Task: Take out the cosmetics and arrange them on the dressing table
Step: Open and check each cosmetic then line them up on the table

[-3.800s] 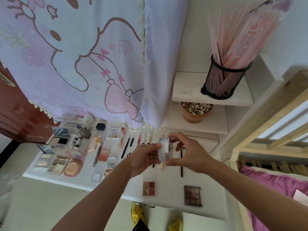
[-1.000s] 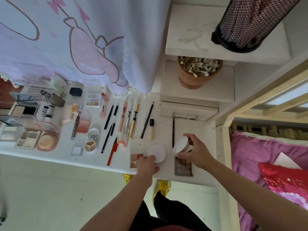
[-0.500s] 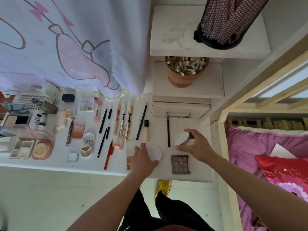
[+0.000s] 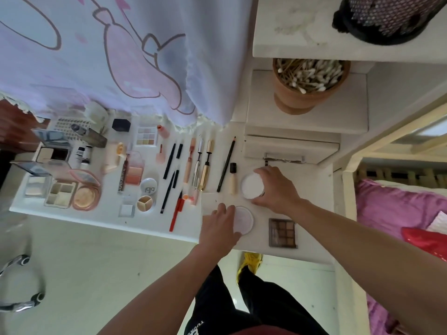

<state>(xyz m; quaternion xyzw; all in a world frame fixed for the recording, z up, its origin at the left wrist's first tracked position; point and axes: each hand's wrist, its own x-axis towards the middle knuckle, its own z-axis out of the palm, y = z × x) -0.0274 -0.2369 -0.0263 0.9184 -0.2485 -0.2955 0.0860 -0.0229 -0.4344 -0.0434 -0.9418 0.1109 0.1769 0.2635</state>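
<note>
Placing step, centre right of frame. My right hand (image 4: 275, 189) clamped the round white jar (image 4: 252, 186) on the table (image 4: 314, 206). Left hand (image 4: 217, 228) flat, fingertips touching its lid (image 4: 244, 220) just below. Next, probably: release both, square them up.

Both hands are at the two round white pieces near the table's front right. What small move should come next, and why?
Probably release and withdraw both hands. The right hand grips the round jar, which appears to sit upright on the dressing table, and the left hand lies with straight fingers against the lid, flat near the front edge. Both pieces look placed.
</note>
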